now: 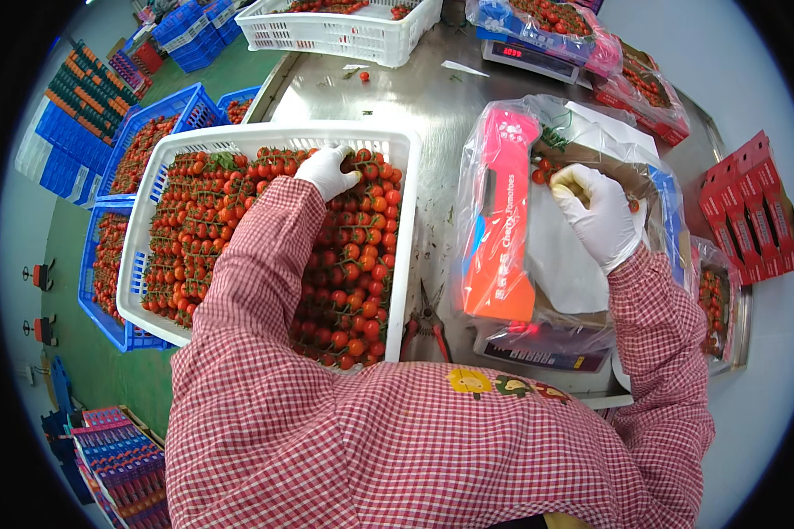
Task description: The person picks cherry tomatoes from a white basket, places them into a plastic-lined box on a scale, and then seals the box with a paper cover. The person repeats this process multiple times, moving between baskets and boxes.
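My left hand (329,173), in a white glove, rests at the far part of a white plastic crate (407,192) packed with cherry tomatoes on the vine (354,254). Its fingers touch the tomatoes; whether they grip a stem is hard to see. Gloved in white too, my right hand (592,205) is curled over a cardboard box (509,218) lined with clear plastic and white paper. Beside its fingertips lie a few cherry tomatoes (541,173) with green stems; a hold on them cannot be made out. The box sits on a digital scale (542,354).
Red-handled pruning shears (427,324) lie on the steel table (437,231) between crate and box. Another white crate (344,33) and a second scale (529,59) with a filled box stand at the back. Blue crates (132,340) stand left; red cartons (754,211) are at right.
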Motion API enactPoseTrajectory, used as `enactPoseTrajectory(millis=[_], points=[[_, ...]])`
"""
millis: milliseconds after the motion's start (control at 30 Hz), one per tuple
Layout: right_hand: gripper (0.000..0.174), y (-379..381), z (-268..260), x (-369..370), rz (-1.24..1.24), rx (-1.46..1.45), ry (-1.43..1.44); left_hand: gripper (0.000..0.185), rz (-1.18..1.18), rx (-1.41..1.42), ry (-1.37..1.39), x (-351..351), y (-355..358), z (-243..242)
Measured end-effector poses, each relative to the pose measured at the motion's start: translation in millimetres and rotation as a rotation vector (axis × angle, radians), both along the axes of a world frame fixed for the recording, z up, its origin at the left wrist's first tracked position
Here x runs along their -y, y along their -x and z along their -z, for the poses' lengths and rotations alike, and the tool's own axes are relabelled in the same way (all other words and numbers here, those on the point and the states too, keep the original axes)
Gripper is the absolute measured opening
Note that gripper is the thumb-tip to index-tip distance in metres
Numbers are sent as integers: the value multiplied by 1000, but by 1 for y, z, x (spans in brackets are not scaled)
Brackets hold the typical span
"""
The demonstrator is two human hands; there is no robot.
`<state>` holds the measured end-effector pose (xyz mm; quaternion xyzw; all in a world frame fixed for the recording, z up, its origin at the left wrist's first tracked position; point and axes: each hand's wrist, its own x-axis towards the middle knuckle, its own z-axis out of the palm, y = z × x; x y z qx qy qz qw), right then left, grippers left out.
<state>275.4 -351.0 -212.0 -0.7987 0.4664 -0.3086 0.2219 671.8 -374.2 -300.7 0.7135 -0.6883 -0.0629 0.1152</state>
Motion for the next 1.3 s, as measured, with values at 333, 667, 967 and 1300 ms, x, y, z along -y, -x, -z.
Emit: enactPoseTrajectory(millis=[333, 667, 967, 1300], points=[[80, -140, 7, -76, -153, -27, 372, 24, 234, -502, -211, -37, 12, -76], [35, -143, 25, -97, -252, 1169, -1260, 51, 291, 115, -314, -68, 2, -11], [61, -99, 13, -105, -409, 1499, -1178, 38, 282, -465, -99, -77, 0, -87], [53, -43, 24, -100, -362, 1749, -865, 50, 439, -413, 3, -90, 172, -139]])
